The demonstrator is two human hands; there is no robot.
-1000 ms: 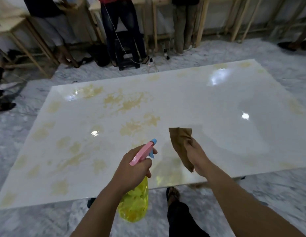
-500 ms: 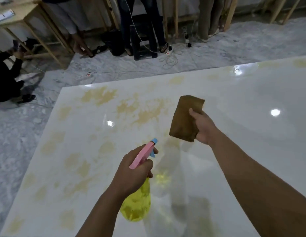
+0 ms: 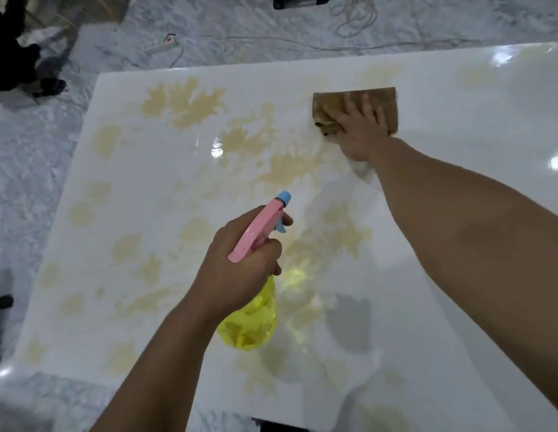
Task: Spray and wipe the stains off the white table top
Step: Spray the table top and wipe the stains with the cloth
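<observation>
The left hand (image 3: 237, 269) holds a spray bottle (image 3: 252, 294) above the white desk (image 3: 458, 307). Its grip is curled around the neck of the bottle, just under the pink spray head (image 3: 255, 229), and one finger lies near the blue trigger. The blue nozzle (image 3: 284, 197) points away from the person, toward the far side of the desk. The body of the bottle is clear yellow plastic and hangs below the hand; how much liquid is inside cannot be told, only the yellow colour shows.

The right hand (image 3: 361, 126) lies flat on a brown cloth (image 3: 385, 101), which is spread on the far part of the desk. The fingers are straight and a little apart, pressing the cloth down on the surface; one corner of the cloth is bunched under the thumb side.

Yellowish stains (image 3: 184, 104) cover the left and middle parts of the desk, and some lie just beside the cloth. The right part looks mostly white and glossy. Behind the desk, a power strip (image 3: 162, 45) with cables lies on the marble floor (image 3: 28, 157).
</observation>
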